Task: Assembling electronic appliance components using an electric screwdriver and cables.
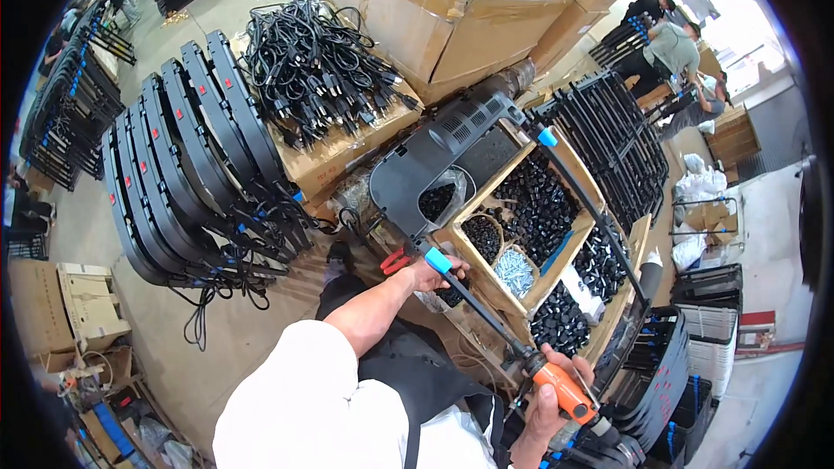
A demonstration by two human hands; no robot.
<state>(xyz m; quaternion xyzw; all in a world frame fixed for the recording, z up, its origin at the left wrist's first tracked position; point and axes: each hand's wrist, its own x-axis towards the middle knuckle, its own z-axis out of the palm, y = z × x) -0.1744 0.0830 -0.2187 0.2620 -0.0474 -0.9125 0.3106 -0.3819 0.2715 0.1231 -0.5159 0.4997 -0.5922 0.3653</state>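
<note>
A black tubular frame (pixel 486 316) with blue sleeves (pixel 438 260) lies across the workbench, joined to a dark plastic housing (pixel 439 148) with vent slots. My left hand (pixel 427 274) is closed around the frame's tube beside the near blue sleeve; part of its fingers is hidden behind the tube. In my right hand (pixel 549 399) is an orange power screwdriver (pixel 565 393), with fingers and thumb wrapped round its body. Its dark front end is close to the tube's lower end; whether they touch I cannot tell. Red-handled pliers (pixel 396 261) lie near my left wrist.
Under the frame, a wooden-sided tray (pixel 476 252) holds black plastic parts (pixel 534 208) and silvery screws (pixel 514 273). Tangled black cables (pixel 317 69) top a carton on the left. Stacked dark housings (pixel 178 165) stand farther left. Large cartons (pixel 495 35) rise behind. People work at far right.
</note>
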